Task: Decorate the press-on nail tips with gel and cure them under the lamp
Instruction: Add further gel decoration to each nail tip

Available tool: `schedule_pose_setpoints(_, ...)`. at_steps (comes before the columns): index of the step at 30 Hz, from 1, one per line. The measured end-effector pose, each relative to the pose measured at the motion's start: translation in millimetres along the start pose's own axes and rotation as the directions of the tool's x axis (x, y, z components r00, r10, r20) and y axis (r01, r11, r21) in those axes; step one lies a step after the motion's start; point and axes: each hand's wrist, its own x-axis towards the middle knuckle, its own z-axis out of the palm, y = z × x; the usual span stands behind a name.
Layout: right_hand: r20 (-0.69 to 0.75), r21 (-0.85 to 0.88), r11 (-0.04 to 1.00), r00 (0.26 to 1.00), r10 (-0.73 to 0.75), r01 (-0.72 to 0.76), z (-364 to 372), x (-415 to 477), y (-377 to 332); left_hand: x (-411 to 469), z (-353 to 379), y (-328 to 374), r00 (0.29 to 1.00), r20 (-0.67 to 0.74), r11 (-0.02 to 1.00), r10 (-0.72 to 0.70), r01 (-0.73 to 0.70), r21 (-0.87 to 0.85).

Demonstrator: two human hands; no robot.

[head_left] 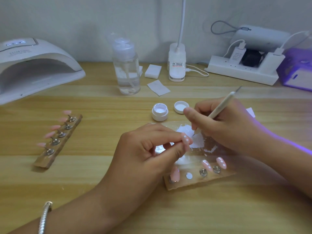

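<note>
My left hand [152,149] pinches a pink tip [186,140] between thumb and curled fingers; the tip has white dots on it. My right hand [224,125] grips the pen [219,108], fingers closed round it. The pen's point is down at the white gel [199,140] on the palette [211,149], just beside the tip. The open jar [159,112] and lid [181,107] sit just behind. The near stand [199,180] holds two dotted tips and one plain. The left stand [57,141] has five plain tips. The lamp [33,65] is far left, at the back of the table [101,166].
</note>
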Motion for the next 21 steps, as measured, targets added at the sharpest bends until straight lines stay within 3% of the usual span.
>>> schedule_pose_setpoints(6,-0.065,0.021,0.999,0.998,-0.025,0.027,0,1,0,0,0,1,1.0,-0.009,1.0,-0.001,0.001,-0.011)
schedule_pose_setpoints(11,-0.007,0.027,1.0,1.0,0.017,-0.017,1,0,-1,0,0,1,1.0,-0.016,0.999,-0.007,0.006,-0.033)
schedule_pose_setpoints(16,-0.139,0.101,0.989,0.986,-0.089,0.104,-5,0,-13,0,0,0,1.0,0.003,0.999,0.0,0.0,-0.033)
schedule_pose_setpoints(21,-0.254,0.288,0.939,0.96,-0.116,0.189,-3,-8,-26,-1,0,0,1.0,0.023,1.0,-0.003,0.003,-0.029)
